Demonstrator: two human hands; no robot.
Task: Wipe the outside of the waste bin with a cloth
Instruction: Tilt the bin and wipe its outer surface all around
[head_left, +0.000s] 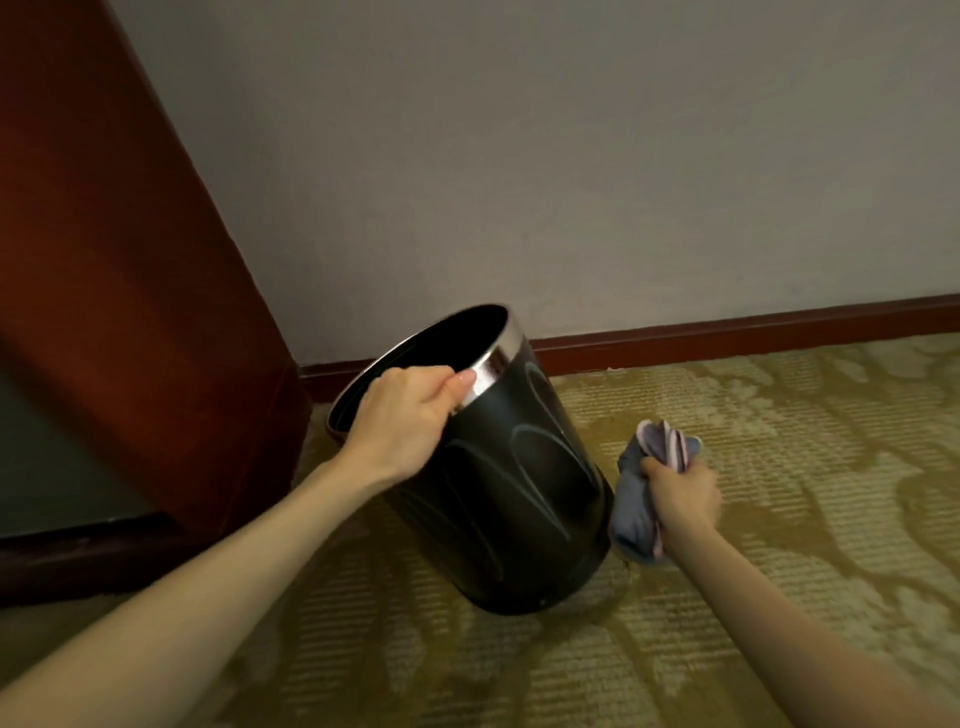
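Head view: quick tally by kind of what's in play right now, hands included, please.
Waste bin: 1, black, tilted, held at the rim
Cloth: 1, grey-blue, bunched
Hands: 2, left hand on the rim, right hand gripping the cloth
Total: 4

Under us we see a carpet (779, 467) in yellow-green, patterned with paler swirls and fine ribbed lines. At its far edge we see a dark red-brown skirting board (727, 332) along the foot of a plain pale wall (571, 156). To our left stands a reddish-brown wooden cabinet (104, 260), its side leaning across the view, its dark base on the carpet.
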